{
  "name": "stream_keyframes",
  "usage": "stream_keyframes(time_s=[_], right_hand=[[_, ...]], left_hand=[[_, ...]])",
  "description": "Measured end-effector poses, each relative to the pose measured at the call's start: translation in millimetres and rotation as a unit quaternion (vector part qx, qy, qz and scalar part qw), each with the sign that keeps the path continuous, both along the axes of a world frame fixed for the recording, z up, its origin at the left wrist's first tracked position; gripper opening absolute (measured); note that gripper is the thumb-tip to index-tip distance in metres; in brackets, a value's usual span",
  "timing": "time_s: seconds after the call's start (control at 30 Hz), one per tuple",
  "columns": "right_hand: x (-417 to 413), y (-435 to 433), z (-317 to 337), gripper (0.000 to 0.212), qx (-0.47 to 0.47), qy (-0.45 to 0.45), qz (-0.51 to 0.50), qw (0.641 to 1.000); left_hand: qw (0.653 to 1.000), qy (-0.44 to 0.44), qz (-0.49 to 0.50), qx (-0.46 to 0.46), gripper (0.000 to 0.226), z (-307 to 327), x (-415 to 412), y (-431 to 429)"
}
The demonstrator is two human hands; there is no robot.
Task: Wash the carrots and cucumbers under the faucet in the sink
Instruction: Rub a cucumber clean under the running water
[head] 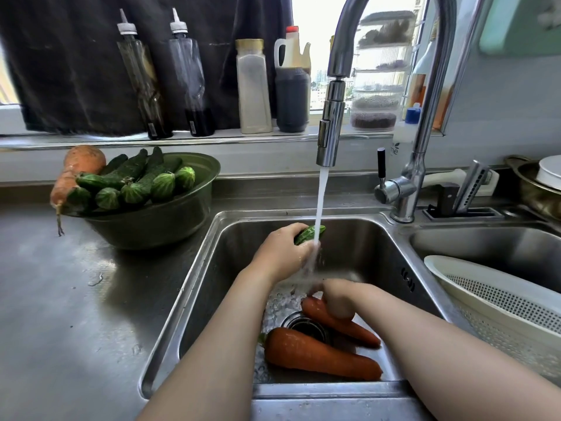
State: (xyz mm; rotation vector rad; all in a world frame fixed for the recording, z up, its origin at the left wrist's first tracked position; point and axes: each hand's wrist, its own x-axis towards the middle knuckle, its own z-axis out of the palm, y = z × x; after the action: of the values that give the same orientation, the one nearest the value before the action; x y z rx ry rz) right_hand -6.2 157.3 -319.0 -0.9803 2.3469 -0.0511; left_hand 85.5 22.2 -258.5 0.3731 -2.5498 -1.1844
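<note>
Left hand (283, 253) grips a cucumber (307, 234) under the faucet (331, 126) stream.
Right hand (338, 300) is blurry, can't tell its grip; 2 carrots (318, 355) lower center.

The left hand (282, 253) grips a cucumber (311, 233) under the faucet's (331, 132) running stream, over the sink (373, 250). The blurred right hand (338, 299) is at the thick end of the farther carrot (349, 328), with the nearer carrot (318, 355) beside the drain. At far left, a green bowl (170, 220) holds more cucumbers (136, 180).

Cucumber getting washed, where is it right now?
In the head view, the cucumber is held in the left hand under the stream from the faucet, inside the sink, beyond the two carrots by the drain.
</note>
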Motion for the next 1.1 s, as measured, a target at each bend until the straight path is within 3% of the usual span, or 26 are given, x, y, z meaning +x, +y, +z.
stream_keyframes(time_s=[0.1,0.2,0.23,0.33,0.4,0.5,0.57,0.67,0.73,0.83,0.9,1.0,1.1], right_hand=[[-5.4,-0.9,0.7,0.06,-0.04,-0.034,-0.042,0.998],[-12.3,-5.6,11.6,0.024,-0.182,-0.076,-0.103,0.975],[-10.0,-6.5,21.0,0.022,-0.234,-0.107,-0.125,0.958],[1.1,-6.3,51.4,0.034,-0.335,-0.18,-0.151,0.912],[7.6,-6.9,67.9,0.033,-0.375,-0.191,-0.136,0.897],[13.0,-8.1,84.9,0.041,-0.404,-0.215,-0.109,0.882],[17.8,-8.1,93.1,0.052,-0.4,-0.237,-0.104,0.879],[18.5,-6.4,94.5,0.042,-0.382,-0.278,-0.118,0.873],[20.3,-1.4,87.1,0.043,-0.386,-0.326,-0.136,0.852],[18.7,5.2,63.1,0.053,-0.41,-0.365,-0.179,0.816],[18.2,8.5,56.4,0.054,-0.414,-0.333,-0.162,0.832],[20.6,11.1,56.8,0.032,-0.419,-0.256,-0.121,0.862],[22.3,9.9,60.2,0.017,-0.382,-0.142,-0.044,0.912]], left_hand=[[1.0,-0.021,-0.01,-0.006,0.028,3.1,1.4,-1.6],[1.0,0.008,-0.016,0.02,0.025,6.9,3.0,-4.6],[0.999,0.026,-0.014,0.041,0.021,9.3,3.7,-3.9],[0.989,0.083,-0.012,0.118,0.016,16.1,1.2,0.8],[0.981,0.121,-0.008,0.155,0.031,22.6,1.3,7.6],[0.939,0.182,0.003,0.293,0.05,32.5,2.8,16.0],[0.895,0.196,0.015,0.401,0.043,36.8,3.2,20.2],[0.85,0.194,0.026,0.489,0.031,38.4,1.2,23.5],[0.863,0.172,0.015,0.475,0.022,38.4,1.5,26.2],[0.911,0.128,-0.045,0.39,0.025,34.7,5.9,33.0],[0.936,0.113,-0.074,0.324,0.019,30.8,6.7,40.2],[0.962,0.136,-0.055,0.23,0.013,26.9,3.2,49.2],[0.975,0.154,-0.02,0.157,0.027,23.7,-1.3,50.8]])
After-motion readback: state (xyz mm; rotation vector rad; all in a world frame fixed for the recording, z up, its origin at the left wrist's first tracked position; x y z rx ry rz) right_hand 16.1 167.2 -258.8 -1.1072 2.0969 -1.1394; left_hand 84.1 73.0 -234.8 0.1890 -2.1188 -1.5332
